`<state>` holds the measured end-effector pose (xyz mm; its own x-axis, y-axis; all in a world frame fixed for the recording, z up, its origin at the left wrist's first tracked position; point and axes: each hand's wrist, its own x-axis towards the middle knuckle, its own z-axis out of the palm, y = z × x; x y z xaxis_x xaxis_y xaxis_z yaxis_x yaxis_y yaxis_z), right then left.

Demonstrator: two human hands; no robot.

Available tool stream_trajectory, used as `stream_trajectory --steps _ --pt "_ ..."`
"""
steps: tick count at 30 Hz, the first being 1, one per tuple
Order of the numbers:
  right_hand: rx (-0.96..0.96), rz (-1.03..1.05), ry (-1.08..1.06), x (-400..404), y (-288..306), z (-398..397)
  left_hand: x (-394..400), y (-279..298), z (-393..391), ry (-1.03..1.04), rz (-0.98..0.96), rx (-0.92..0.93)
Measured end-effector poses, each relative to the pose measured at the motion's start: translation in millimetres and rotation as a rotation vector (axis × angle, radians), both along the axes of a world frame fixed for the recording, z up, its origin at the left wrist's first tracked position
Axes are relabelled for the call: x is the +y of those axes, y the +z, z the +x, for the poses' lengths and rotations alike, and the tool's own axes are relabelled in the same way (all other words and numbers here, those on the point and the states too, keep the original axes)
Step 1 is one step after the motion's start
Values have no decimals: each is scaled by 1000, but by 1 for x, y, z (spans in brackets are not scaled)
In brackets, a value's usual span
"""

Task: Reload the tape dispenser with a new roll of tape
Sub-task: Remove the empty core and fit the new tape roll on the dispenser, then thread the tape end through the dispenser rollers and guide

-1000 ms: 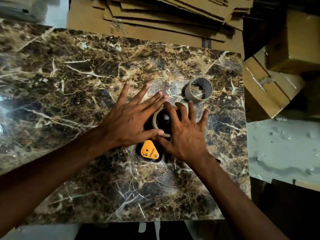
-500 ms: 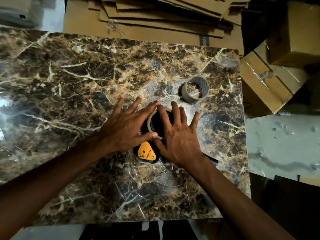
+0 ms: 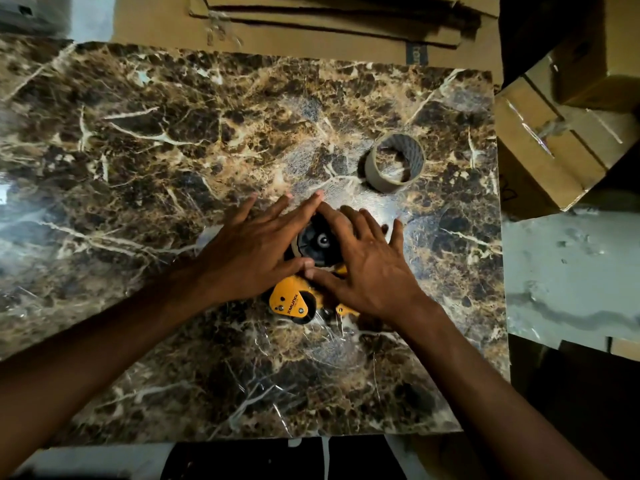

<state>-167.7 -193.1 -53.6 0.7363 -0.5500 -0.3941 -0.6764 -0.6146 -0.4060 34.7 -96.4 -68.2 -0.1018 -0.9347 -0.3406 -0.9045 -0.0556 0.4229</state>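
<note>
A yellow and black tape dispenser (image 3: 289,301) lies on its side on the marble-patterned table (image 3: 156,150). A tape roll (image 3: 294,248) sits over the dispenser's black hub (image 3: 320,242), mostly hidden under my fingers. My left hand (image 3: 249,258) presses on the roll's left side, fingers spread, thumb on its near edge. My right hand (image 3: 370,271) covers the roll's right side and part of the dispenser body, thumb meeting the left thumb. An empty cardboard tape core (image 3: 394,162) stands apart at the upper right.
Flattened cardboard sheets (image 3: 311,26) are stacked beyond the table's far edge. Taped cardboard boxes (image 3: 554,133) sit close to the right edge, above a grey floor (image 3: 571,271). The table's near edge runs along the bottom of the view.
Both hands have closed in around the roll, index fingers now touching at its far side. The black hub and its centre now show inside the roll. The empty core has stayed put.
</note>
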Motion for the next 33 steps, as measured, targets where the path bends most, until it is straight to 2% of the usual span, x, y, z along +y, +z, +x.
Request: stream_trajectory --steps 10,16,23,28,33 --pt "-23 82 85 -28 14 -17 -7 9 6 -45 87 -43" --pt "-160 203 151 -49 2 -31 -13 12 6 -93 89 -77" --pt "-130 85 207 -76 -9 -38 -34 26 18 -181 237 -65" --pt "-184 59 293 -76 -10 -34 -37 31 17 -196 249 -74" --pt "-133 64 330 -72 5 -36 -37 36 11 -166 259 -117"
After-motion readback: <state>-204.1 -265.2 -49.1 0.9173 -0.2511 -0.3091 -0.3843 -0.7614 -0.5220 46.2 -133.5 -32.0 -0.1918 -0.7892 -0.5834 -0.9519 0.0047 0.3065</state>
